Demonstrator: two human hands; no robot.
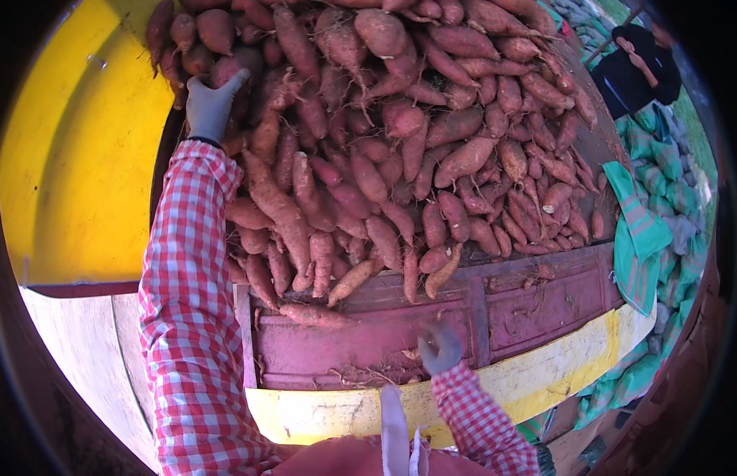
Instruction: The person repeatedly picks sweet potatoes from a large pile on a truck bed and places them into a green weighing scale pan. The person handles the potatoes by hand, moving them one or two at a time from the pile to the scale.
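Observation:
A large heap of reddish sweet potatoes (368,172) with dirt and thin roots lies before me. My left hand (212,108), in a grey glove, reaches to the heap's upper left. Its thumb and fingers are spread against a rounded sweet potato (226,70); whether they grip it is unclear. My right hand (441,350), also gloved and blurred by motion, is lower down over the reddish side panel (368,339). A small root piece (411,354) shows beside its fingers. What this hand holds, if anything, cannot be made out.
A yellow panel (88,154) borders the heap at left. Along the near edge runs a yellow-and-white board (320,413). A green striped sack (639,235) hangs over the right corner. Beyond are several filled sacks (657,154) and a person in dark clothes (633,74).

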